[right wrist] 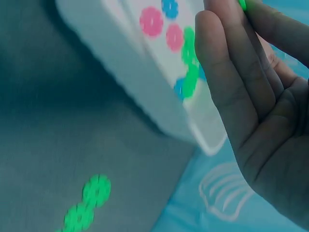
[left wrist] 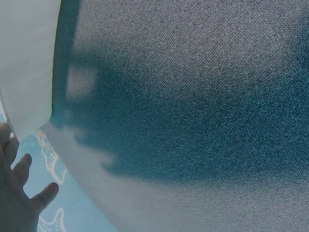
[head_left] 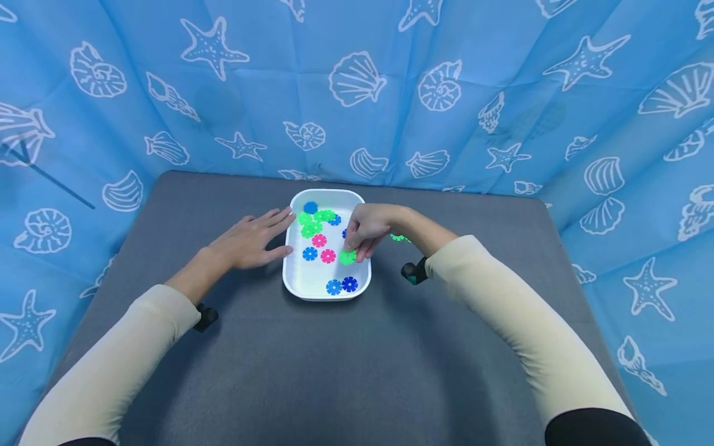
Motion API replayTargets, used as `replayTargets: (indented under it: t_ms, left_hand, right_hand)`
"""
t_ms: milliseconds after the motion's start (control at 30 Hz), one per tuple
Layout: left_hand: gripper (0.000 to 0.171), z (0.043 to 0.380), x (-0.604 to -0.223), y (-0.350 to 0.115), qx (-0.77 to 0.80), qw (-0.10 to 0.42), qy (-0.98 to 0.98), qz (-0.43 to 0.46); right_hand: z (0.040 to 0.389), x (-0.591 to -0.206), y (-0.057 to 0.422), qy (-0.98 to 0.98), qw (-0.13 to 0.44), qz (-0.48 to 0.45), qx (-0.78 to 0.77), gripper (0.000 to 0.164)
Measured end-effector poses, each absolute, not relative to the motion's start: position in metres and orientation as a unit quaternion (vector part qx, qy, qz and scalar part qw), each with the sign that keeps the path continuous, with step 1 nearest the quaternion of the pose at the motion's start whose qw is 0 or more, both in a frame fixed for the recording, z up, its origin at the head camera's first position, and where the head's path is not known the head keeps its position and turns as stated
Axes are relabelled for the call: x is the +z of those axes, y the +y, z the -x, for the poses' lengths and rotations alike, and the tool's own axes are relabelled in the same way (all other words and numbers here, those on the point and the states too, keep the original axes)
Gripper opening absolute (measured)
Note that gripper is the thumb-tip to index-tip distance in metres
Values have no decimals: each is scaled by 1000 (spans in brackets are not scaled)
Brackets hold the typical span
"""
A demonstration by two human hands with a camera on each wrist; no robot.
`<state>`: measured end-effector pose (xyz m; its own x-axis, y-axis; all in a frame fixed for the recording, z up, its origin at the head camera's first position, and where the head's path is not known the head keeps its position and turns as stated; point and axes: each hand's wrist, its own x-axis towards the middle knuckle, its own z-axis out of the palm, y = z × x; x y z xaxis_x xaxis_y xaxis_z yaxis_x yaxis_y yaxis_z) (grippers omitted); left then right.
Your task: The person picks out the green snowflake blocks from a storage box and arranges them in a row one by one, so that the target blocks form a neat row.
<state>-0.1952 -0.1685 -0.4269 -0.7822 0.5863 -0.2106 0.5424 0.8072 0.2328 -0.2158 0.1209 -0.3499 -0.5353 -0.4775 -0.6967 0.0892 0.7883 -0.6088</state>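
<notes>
Nearest you, your pale sleeves are spanning the grey desk, and the white tray is sitting beyond its middle. At the tray's near end a light blue disc and a dark blue disc are lying side by side. Just past them, your right hand is pinching a green disc between thumb and fingers, inside the tray; you cannot tell whether it is touching the floor. Your left hand is holding nothing, its fingers spreading flat and their tips meeting the tray's left rim. Between the hands, two pink discs and a blue disc are lying loose; farther back, green discs are clustering near more blue ones. Out on the desk to the right, partly hiding behind your wrist, a green row is lying, its discs seemingly joining edge to edge. The work is looking partly done: some green discs are already forming that row, while many pieces are remaining in the tray; these views are not settling which way the pinched disc is going. Behind everything, a blue seashell curtain is hanging.
</notes>
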Motion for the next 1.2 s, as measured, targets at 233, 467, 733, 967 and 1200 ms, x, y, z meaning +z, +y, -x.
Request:
replayTargets:
  t_ms: [233, 467, 733, 967, 1200]
  left_hand:
    - [81, 195, -427, -169, 83, 133, 942, -297]
    - [81, 195, -428, -169, 77, 130, 941, -302]
    - [82, 194, -426, -170, 79, 137, 939, -304]
    - [81, 194, -427, -169, 77, 131, 940, -305]
    - [81, 195, -428, -169, 77, 134, 941, -301]
  right_hand:
    - [220, -343, 173, 837, 436, 95, -318, 16]
    - [216, -348, 231, 856, 376, 66, -348, 22]
    - [202, -372, 284, 890, 204, -20, -408, 30]
    - [196, -403, 320, 889, 118, -90, -432, 31]
    - [190, -430, 341, 894, 89, -125, -421, 30]
